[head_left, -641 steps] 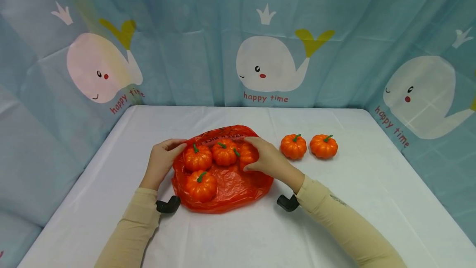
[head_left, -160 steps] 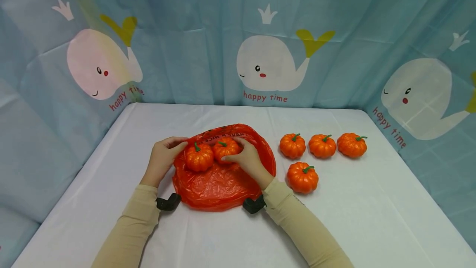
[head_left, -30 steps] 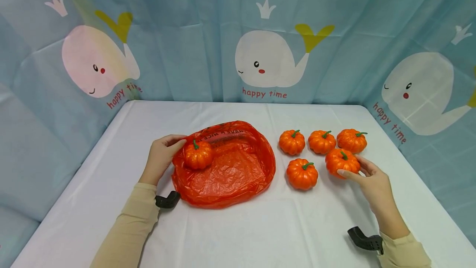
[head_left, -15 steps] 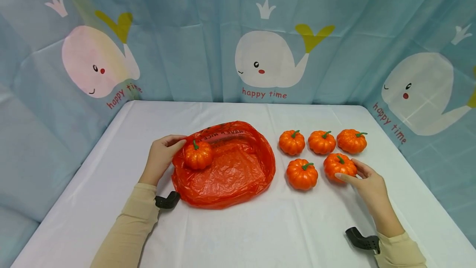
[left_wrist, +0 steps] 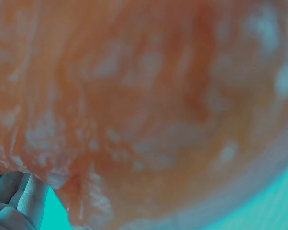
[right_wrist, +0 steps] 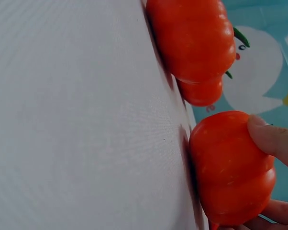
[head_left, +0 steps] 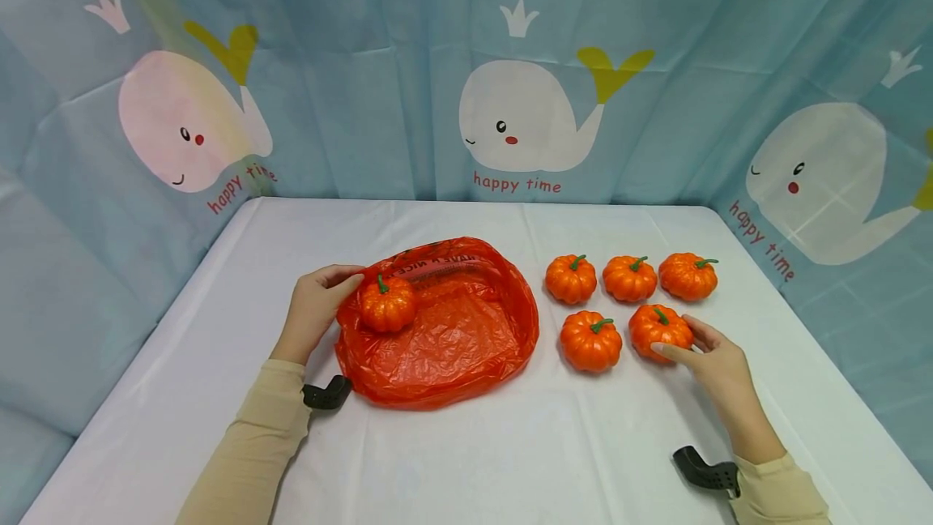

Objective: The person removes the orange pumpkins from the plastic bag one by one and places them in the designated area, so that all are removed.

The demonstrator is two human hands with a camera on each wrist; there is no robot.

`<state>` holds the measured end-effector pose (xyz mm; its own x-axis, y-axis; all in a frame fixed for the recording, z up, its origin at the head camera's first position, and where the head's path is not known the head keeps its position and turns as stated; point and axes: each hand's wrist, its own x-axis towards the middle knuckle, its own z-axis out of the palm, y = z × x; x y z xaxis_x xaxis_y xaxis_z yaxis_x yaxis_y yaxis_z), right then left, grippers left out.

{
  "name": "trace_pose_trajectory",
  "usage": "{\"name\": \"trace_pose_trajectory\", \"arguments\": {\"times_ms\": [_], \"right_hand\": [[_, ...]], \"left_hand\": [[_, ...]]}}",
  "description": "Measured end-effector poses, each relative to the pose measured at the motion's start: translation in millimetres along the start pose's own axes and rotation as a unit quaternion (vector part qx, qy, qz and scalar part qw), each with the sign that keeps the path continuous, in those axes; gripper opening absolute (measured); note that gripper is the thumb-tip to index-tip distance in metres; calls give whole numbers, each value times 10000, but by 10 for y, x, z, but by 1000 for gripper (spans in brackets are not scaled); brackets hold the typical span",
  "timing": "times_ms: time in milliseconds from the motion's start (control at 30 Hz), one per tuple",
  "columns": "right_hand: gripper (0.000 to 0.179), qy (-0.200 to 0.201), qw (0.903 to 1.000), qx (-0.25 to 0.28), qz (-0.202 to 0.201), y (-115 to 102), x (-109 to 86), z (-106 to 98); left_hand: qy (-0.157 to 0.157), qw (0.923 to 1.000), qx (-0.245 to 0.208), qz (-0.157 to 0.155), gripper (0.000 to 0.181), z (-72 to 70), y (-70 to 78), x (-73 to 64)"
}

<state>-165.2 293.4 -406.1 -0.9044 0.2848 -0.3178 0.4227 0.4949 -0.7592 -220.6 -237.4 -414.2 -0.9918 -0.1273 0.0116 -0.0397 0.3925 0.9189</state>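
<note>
My left hand (head_left: 315,310) pinches the left rim of a red plastic bag (head_left: 452,347), which lies spread open on the table. Inside the bag, near that hand, sits one small orange pumpkin (head_left: 389,304) with a green stem. On the right, my right hand (head_left: 722,363) holds another orange pumpkin (head_left: 659,333), thumb at its front and fingers behind. In the right wrist view this held pumpkin (right_wrist: 232,167) is at the white surface or just off it; I cannot tell which. The bag's film (left_wrist: 134,96) fills most of the left wrist view, blurred.
Three pumpkins stand in a back row: left (head_left: 571,279), middle (head_left: 630,279) and right (head_left: 688,276). A fourth pumpkin (head_left: 591,342) stands in front, just left of the held one. White cloth covers the table (head_left: 510,460); a blue whale-print curtain (head_left: 408,104) rises behind it.
Earlier, pumpkins left the bag for the table's right side. Over the last second my right hand has lowered its pumpkin slightly toward the left and front. The left hand keeps its place on the bag.
</note>
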Motion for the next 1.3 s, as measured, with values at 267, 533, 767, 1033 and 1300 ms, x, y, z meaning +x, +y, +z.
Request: {"name": "trace_pose_trajectory", "arguments": {"times_ms": [267, 533, 767, 1033, 1300], "right_hand": [[94, -318, 9990, -77, -292, 40, 10, -22], [95, -496, 9976, -177, -461, 52, -12, -56], [93, 235, 9974, -131, -662, -67, -165, -33], [79, 1242, 9721, 368, -1953, -459, -504, 231], [76, -73, 9672, 522, -2484, -754, -639, 621]], "left_hand": [[-16, 10000, 2, 0, 44, -2, -6, 2], [-7, 10000, 35, -19, 43, 7, 1, 5], [-32, 10000, 25, -16, 43, 9, 5, 12], [-24, 10000, 31, -45, 43, -7, 18, -4], [-7, 10000, -10, -69, 43, -7, 26, -11]]}}
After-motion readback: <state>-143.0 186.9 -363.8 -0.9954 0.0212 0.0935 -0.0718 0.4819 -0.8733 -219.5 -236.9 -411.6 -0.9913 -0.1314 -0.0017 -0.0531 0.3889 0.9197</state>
